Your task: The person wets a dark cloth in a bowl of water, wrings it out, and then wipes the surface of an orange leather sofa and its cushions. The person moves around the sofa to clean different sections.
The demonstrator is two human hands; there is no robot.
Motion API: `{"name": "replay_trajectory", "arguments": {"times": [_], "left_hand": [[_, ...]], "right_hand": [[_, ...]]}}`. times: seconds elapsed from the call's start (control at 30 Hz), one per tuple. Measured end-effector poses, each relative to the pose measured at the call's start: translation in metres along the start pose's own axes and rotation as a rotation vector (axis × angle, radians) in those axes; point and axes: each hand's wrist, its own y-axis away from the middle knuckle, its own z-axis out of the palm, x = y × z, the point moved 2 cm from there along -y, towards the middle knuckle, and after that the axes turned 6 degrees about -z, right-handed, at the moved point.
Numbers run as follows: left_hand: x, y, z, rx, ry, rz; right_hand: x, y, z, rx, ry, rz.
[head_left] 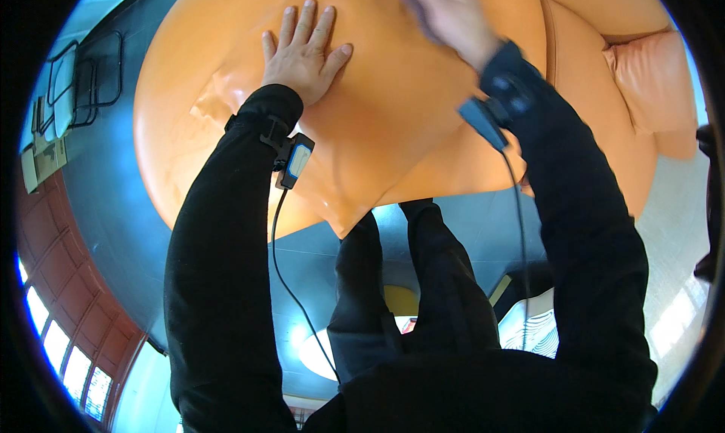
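Note:
A large, smooth orange leather-like seat (393, 93) fills the upper middle, with creases and a pointed flap at its near edge. My left hand (306, 59) lies flat on it, fingers spread and holding nothing. Farther right, my right hand (457, 18) is smeared by motion near the top of the picture. It presses a dark greyish cloth (420, 14) against the orange surface; most of the cloth is hidden under the hand or cut off by the frame.
Small devices on both wrists, left (297, 163) and right (485, 123), trail black cables. An orange cushion (651, 82) rests at the far right. A metal-framed chair (66, 93) and cardboard box (47, 161) stand on the left. A patterned white object (535, 320) is by my legs.

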Motion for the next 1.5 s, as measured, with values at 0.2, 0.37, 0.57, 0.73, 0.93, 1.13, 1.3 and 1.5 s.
{"name": "replay_trajectory", "arguments": {"times": [0.2,0.37,0.57,0.73,0.93,1.13,1.3,1.5], "left_hand": [[-0.012,0.001,0.015,-0.016,-0.111,0.022],[-0.008,0.002,0.017,-0.07,-0.141,-0.014],[-0.007,0.003,0.015,-0.096,-0.119,-0.041],[-0.009,0.003,0.02,-0.14,-0.101,-0.07],[-0.015,0.005,0.017,-0.185,-0.079,-0.081],[-0.019,0.004,0.023,-0.18,-0.103,-0.098],[-0.025,0.004,0.026,-0.191,-0.089,-0.095],[-0.025,0.002,0.027,-0.185,-0.116,-0.092]], "right_hand": [[-0.006,0.039,0.091,0.008,0.328,-0.146],[-0.023,0.1,0.078,-0.303,0.367,-0.111],[-0.025,0.169,0.093,-0.407,0.243,0.02],[-0.014,0.223,0.123,-0.201,0.112,0.052],[-0.008,0.281,0.132,-0.222,-0.065,0.349],[0.031,0.299,0.061,0.584,-0.573,0.87],[0.083,0.214,-0.013,0.976,-0.98,0.634],[0.065,0.14,0.05,0.441,0.08,0.64]]}}
